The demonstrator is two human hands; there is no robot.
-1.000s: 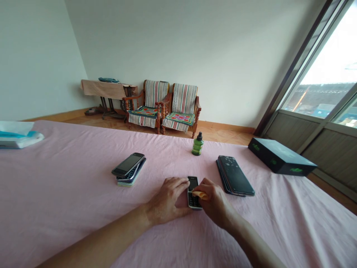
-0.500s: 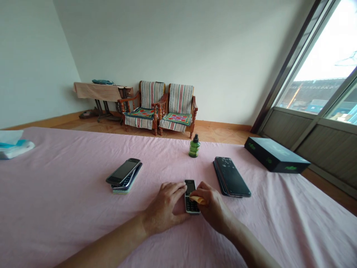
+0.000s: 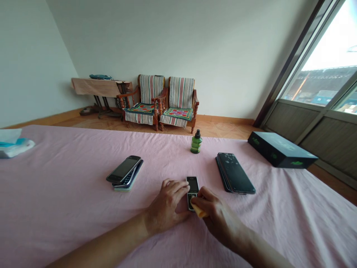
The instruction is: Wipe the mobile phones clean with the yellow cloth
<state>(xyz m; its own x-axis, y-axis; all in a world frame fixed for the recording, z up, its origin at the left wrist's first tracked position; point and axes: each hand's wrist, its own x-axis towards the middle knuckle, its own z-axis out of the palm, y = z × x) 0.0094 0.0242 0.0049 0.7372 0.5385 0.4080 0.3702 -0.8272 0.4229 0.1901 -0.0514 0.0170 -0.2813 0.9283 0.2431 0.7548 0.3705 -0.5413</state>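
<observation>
A small keypad phone (image 3: pixel 192 184) lies face up on the pink cloth, its screen uncovered and its lower keys partly hidden. My left hand (image 3: pixel 166 203) steadies it, fingertips on the upper left edge and thumb by the lower end. In my right hand (image 3: pixel 213 209), a folded yellow cloth (image 3: pixel 199 211) is pinched between the fingers and pressed on the keypad. A pile of older phones (image 3: pixel 125 172) rests to the left, the top one askew. On the right is a stack of larger smartphones (image 3: pixel 235 174), the top one with pale spots on its upper part.
A green bottle with a black cap (image 3: pixel 196 143) stands beyond the phone. A black box (image 3: pixel 281 149) sits at the right, and a pack of tissues (image 3: pixel 15 147) at the far left. Past the pink-covered surface (image 3: pixel 69 163) are two wooden armchairs (image 3: pixel 178 100).
My right hand has moved the yellow cloth down the keypad toward the phone's lower end. My left hand keeps its place on the phone. The view has shifted slightly.
</observation>
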